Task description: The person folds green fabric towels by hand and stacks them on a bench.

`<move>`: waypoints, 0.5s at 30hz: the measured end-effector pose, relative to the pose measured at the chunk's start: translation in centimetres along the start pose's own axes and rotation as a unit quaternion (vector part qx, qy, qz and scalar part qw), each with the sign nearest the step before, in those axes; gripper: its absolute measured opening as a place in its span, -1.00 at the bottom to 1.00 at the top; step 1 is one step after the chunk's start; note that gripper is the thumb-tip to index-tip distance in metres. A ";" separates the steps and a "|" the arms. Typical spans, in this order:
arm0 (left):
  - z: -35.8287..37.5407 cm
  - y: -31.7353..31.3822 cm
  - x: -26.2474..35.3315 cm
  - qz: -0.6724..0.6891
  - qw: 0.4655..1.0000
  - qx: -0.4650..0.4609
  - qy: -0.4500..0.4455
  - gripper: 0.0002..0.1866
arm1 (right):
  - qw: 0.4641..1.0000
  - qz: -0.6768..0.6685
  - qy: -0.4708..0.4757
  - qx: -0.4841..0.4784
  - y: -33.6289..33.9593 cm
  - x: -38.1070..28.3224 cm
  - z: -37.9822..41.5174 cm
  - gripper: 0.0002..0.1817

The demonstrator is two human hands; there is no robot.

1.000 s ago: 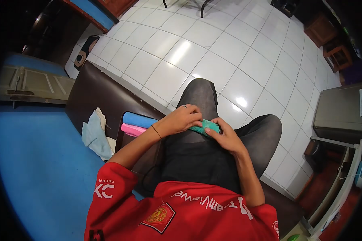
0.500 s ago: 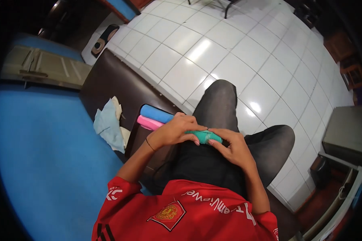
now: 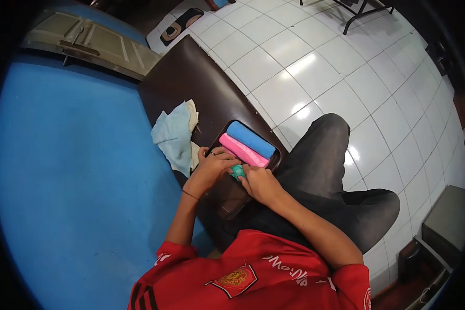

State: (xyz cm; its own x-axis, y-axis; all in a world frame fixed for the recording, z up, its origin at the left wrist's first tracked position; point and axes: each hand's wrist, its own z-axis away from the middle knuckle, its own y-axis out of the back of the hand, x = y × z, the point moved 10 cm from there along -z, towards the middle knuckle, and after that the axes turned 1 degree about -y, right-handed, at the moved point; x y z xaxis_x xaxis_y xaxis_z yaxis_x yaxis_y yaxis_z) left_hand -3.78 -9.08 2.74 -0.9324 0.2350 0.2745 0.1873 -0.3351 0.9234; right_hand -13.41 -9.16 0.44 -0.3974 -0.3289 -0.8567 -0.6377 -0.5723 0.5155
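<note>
A green rolled cloth (image 3: 237, 172) is gripped between my two hands, just beside a pink rolled cloth (image 3: 243, 150). My left hand (image 3: 212, 166) curls its fingers over one end of it. From the other side, my right hand (image 3: 263, 185) closes on the other end; both hands cover much of the roll. The pink roll and a blue rolled cloth (image 3: 250, 139) lie side by side in a dark tray (image 3: 279, 156). My hands are over the tray's near part.
The tray rests on a brown padded bench (image 3: 201, 77). Light blue and cream cloths (image 3: 173, 135) lie loosely on the bench, left of the tray. My bent legs (image 3: 320, 155) are to the right. Beyond is a white tiled floor (image 3: 274, 67); a blue wall (image 3: 77, 155) borders the left.
Both hands have carried the green rolled cloth from above my lap leftward to the tray, beside the pink roll. The camera view has turned toward the bench.
</note>
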 end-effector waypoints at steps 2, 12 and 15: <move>-0.8 -1.4 -0.9 -0.024 0.999 -0.024 0.020 -0.66 | 0.998 0.068 -0.005 0.003 -0.7 0.9 0.0 -0.73; -0.9 -1.7 -0.7 -0.003 0.997 0.079 0.009 -0.68 | 0.924 0.345 0.139 0.091 -0.4 -3.4 1.8 -0.71; 0.3 0.4 0.5 -0.008 0.978 0.208 0.007 -0.66 | 0.920 0.359 0.141 0.075 -1.3 -2.6 1.6 -0.71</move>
State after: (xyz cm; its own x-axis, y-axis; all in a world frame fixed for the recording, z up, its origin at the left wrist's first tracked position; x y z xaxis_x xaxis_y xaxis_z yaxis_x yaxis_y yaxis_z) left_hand -4.10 -8.85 3.33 -0.9401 0.2228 0.2580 0.2793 0.0696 0.9577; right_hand -12.63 -6.36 2.02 -0.5784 -0.7753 -0.2538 -0.3695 -0.0284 0.9288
